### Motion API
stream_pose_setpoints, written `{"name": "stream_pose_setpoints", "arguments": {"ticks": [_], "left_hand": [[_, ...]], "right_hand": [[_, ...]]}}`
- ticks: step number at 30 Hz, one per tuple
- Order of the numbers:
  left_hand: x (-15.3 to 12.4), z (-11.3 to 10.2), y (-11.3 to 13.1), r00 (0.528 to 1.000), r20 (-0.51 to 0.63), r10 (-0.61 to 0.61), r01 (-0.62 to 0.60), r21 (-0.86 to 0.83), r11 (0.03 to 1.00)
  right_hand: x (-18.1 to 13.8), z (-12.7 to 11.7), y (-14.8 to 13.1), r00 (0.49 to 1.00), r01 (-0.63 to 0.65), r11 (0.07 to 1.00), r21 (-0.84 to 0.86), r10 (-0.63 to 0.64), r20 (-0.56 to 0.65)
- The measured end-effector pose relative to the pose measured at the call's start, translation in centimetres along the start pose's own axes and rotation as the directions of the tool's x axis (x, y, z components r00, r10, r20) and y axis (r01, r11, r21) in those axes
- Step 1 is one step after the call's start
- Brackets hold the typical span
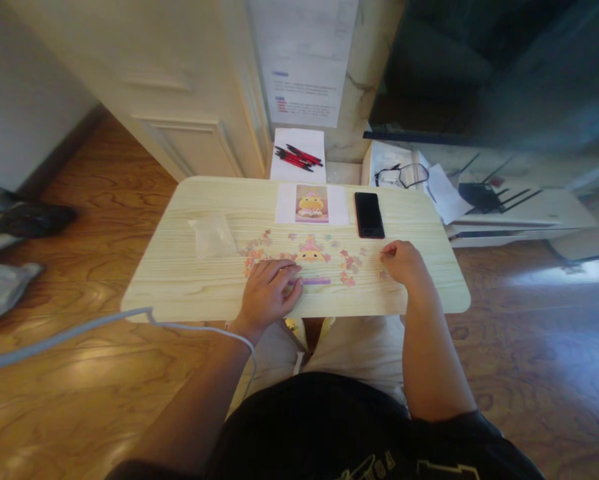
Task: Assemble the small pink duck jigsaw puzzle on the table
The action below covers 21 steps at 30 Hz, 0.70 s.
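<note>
Small jigsaw pieces [350, 261] lie scattered across the middle of a pale wooden table [179, 280]. A partly joined patch [310, 252] shows a yellow figure with a pink hat, and a purple strip [317, 281] lies below it. My left hand [268, 295] rests flat on the table, fingers stretched toward the purple strip and touching pieces. My right hand [403, 261] is curled at the right of the pieces, fingertips pinched at a small pink piece [383, 255]. A reference picture [311, 203] of the yellow figure lies at the table's far edge.
A black phone [369, 215] lies right of the picture. A clear plastic bag [212, 235] sits on the table's left. Red and black pens [297, 157] lie on a white sheet behind. A white cable [69, 333] runs from the left. Glasses [402, 176] and a router [484, 195] rest on a low shelf.
</note>
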<state>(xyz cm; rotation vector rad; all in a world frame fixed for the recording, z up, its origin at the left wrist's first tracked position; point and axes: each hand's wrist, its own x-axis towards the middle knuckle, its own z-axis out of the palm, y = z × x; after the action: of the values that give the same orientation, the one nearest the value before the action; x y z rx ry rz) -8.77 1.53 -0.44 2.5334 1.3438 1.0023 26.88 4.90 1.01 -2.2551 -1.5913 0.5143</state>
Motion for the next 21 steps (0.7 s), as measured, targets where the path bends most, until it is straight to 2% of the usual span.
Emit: {"name": "stream_pose_setpoints", "arguments": {"ticks": [6,12,16,18,21], "left_hand": [[-0.1,0.0,-0.2,1.000,-0.022,-0.022,0.022,-0.014,1.000],[-0.1,0.1,-0.3,1.000,-0.025,-0.015,0.014,-0.031,0.999],[-0.1,0.0,-0.3,1.000,-0.004,-0.006,0.006,-0.016,1.000],[-0.1,0.0,-0.2,1.000,0.000,0.001,-0.001,-0.015,1.000],[0.0,0.0,-0.2,1.000,0.011,0.016,-0.016,-0.020,1.000]], "right_hand": [[-0.4,0.2,0.0,0.997,0.032,0.999,0.004,-0.032,-0.071],[-0.1,0.3,0.3,0.999,0.044,0.999,-0.001,-0.044,-0.004],[-0.9,-0.2,-0.3,0.997,0.063,0.998,-0.001,-0.063,-0.041],[-1.5,-0.5,-0.8,0.993,0.097,0.994,0.048,-0.094,-0.077],[-2.3,-0.9,-1.8,0.984,0.177,0.955,0.239,-0.163,-0.075]]}}
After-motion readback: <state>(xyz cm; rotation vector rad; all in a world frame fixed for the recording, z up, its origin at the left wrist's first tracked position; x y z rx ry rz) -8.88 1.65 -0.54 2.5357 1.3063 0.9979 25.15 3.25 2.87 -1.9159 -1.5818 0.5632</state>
